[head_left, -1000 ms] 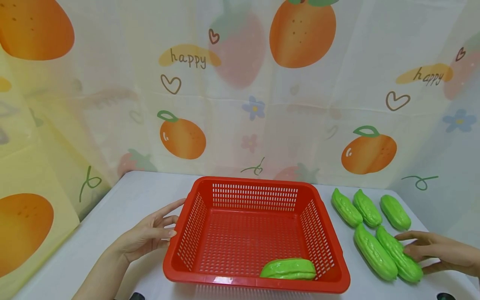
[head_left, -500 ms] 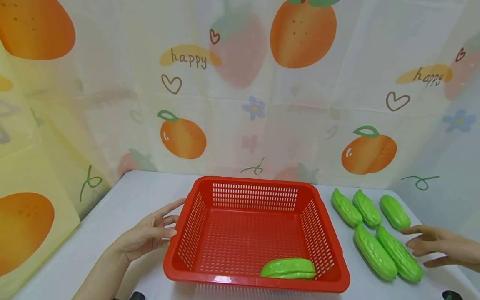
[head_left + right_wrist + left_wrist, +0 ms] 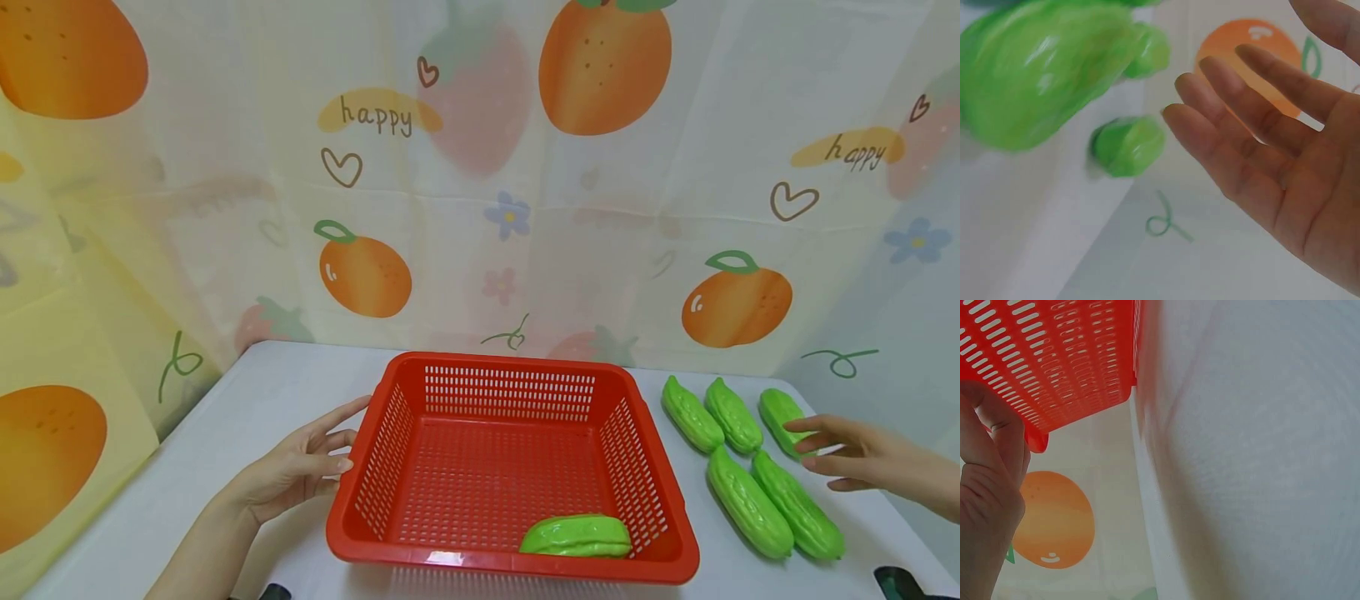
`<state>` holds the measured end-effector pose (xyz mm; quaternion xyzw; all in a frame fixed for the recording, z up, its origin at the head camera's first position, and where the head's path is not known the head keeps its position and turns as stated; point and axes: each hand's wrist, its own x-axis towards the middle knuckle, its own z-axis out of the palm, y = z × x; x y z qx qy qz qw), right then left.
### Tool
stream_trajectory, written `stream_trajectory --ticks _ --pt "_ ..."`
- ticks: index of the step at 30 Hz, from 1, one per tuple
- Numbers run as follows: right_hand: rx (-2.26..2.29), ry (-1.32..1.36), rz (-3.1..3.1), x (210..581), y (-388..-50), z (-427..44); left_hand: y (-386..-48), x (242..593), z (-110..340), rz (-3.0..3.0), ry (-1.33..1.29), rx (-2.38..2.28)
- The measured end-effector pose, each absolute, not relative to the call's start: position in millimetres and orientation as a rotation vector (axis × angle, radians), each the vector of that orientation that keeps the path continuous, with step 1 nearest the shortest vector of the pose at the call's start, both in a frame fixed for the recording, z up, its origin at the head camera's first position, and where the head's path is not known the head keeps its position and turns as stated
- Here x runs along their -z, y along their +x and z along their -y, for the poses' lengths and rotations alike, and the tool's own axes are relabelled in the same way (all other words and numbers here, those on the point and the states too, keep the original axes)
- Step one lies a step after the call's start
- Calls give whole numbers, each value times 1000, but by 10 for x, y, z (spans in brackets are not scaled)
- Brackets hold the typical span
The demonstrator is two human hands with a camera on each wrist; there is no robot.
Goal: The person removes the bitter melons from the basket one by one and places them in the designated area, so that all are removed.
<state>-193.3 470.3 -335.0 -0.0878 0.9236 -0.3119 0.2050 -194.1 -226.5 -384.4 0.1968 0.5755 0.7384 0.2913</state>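
A red basket (image 3: 495, 475) with slotted walls stands in the middle of the table, a shiny green bitter melon (image 3: 576, 536) lying in its front right corner. My left hand (image 3: 300, 467) holds its left rim, thumb against the edge; the left wrist view shows curled fingers (image 3: 1000, 425) by the slotted wall. At the right, my right hand (image 3: 862, 454) hovers with fingers extended, partly hiding the far right bitter melon (image 3: 778, 412). In the right wrist view, fingertips (image 3: 1179, 115) are apart from the blurred green melons, and nothing is in the palm.
Right of the basket lie two more bitter melons at the back (image 3: 692, 414) and two nearer ones (image 3: 748, 502), close together on the white table (image 3: 292, 392). A fruit-print curtain (image 3: 465, 250) hangs behind. Dark objects (image 3: 896, 583) show at the bottom edge.
My right hand has drawn off the near right bitter melon, then moved farther back over the far right one. The left hand and the basket have stayed in place.
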Motion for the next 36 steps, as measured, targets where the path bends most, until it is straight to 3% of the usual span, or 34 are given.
stream_trajectory --ticks 11,36 --pt "795 -527 -2883 3181 -1832 -4197 -1933 3848 2269 -1542 508 -1974" --pt "915 -792 -2811 3002 -1745 -3416 -1937 3859 2270 -1552 537 -1979"
